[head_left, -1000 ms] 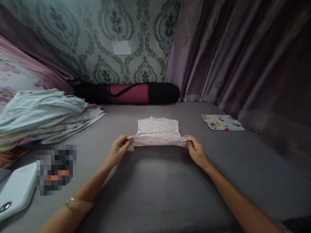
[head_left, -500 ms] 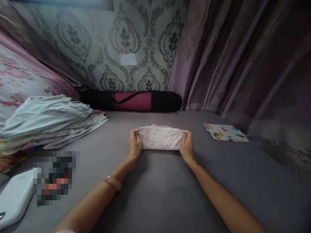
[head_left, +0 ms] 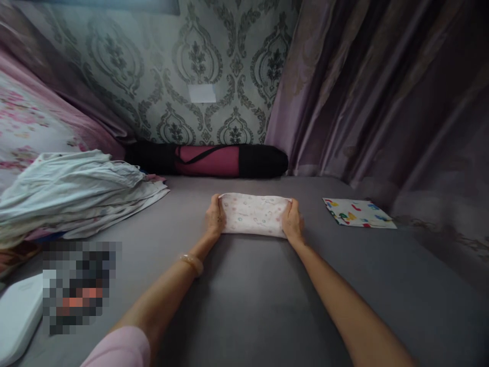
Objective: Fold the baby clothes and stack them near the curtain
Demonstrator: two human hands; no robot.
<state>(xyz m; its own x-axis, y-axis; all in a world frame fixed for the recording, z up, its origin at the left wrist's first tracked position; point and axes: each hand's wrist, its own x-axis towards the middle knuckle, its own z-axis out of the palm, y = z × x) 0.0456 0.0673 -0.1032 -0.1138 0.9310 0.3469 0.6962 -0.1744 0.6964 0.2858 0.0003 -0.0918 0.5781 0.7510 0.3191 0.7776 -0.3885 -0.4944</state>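
A pale pink garment (head_left: 252,215) with small printed motifs is folded into a flat rectangle over the grey sheet, centre of the head view. At its left end my left hand (head_left: 215,218) is closed on the edge, thumb side up. My right hand (head_left: 293,222) grips the opposite end in the same way. The cloth is stretched between both hands, its printed face toward me. Most fingertips are hidden behind or under the fabric. A pale bangle (head_left: 192,264) sits on my left forearm.
To the left lies a heap of light clothes (head_left: 76,191). A folded white cloth with colourful prints (head_left: 359,213) rests at the right. Along the wall stretches a black and maroon bag (head_left: 210,160). A white device (head_left: 21,311) and a blurred-out object (head_left: 82,288) are near left.
The garment's near edge was brought up and away from me over the rest, making a smaller rectangle. My left hand moved inward and both hands turned upright, still gripping the ends.
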